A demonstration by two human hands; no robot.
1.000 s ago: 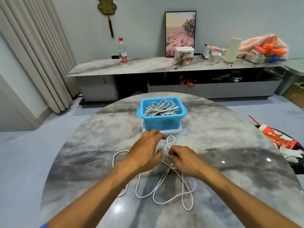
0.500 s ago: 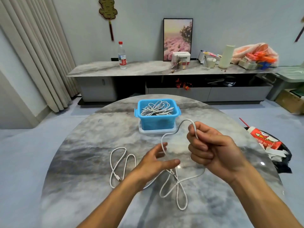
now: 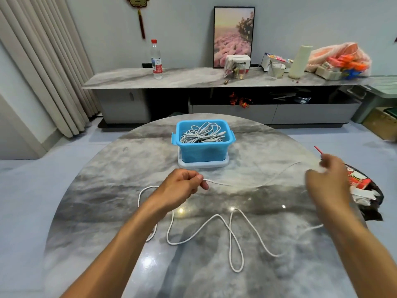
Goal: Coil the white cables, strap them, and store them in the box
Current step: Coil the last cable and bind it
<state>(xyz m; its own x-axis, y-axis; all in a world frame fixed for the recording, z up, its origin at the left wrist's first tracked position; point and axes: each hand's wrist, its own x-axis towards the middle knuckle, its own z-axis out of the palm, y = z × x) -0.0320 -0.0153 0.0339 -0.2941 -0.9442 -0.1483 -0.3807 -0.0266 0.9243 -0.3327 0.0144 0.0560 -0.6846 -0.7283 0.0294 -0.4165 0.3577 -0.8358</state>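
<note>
A pale-walled room is seen, with pleated curtains (image 3: 43,61) hung at the far left and a long marble-topped sideboard (image 3: 193,77) set against the far wall. On the sideboard are noted a clear water bottle (image 3: 156,59) with a red cap, a framed flower picture (image 3: 234,36) leaned on the wall, a white carton (image 3: 237,63) in front of it, a cream cylinder (image 3: 297,61), and a pink plastic bag (image 3: 339,59) of goods at the far right.

The near ground is occupied by a round grey marble table (image 3: 107,190), glossy, with ceiling lights reflected in it. A blue box (image 3: 204,150) is stood on a pale lid (image 3: 203,164) at the far centre of the table; a tangle of white cables (image 3: 202,133) is held inside it. At the right table edge a red-and-white packet (image 3: 357,181) is seen on dark material.

A loose white cable (image 3: 231,233) is laid in open loops across the near centre of the table, one strand lifted between the two hands.

The left hand (image 3: 180,186) is curled closed, the cable pinched between thumb and fingertips near its end. The right hand (image 3: 328,181) is raised at the right and blurred; the fingers appear partly curled, with the cable run up to it, but whether it is gripped cannot be told.
</note>
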